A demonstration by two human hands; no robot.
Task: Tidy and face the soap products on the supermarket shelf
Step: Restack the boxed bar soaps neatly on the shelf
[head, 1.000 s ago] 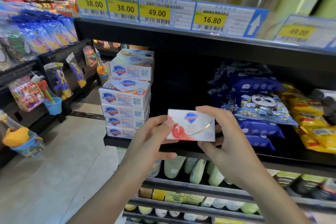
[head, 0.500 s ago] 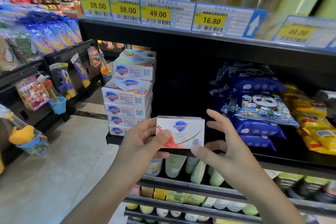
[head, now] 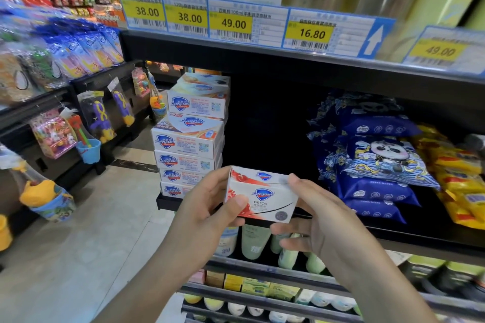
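Observation:
A white and red soap box (head: 262,198) with a blue shield logo is held in front of the black shelf (head: 393,236), logo face toward me. My left hand (head: 207,214) grips its left end, thumb on the front. My right hand (head: 320,220) holds the right end, a fingertip on the top edge and the thumb under the box. A stack of several white and orange soap boxes (head: 189,144) stands at the shelf's left end, the upper ones slightly askew.
Blue panda-print packs (head: 378,165) and yellow packs (head: 456,178) lie on the shelf to the right. Between them and the stack is a dark gap. Price tags (head: 233,22) line the shelf above. Bottles (head: 256,241) fill the lower shelves. An aisle floor (head: 78,257) lies left.
Both hands have turned the soap box so its logo face points toward me and shifted it a little right. The right hand's fingers closed onto its right end.

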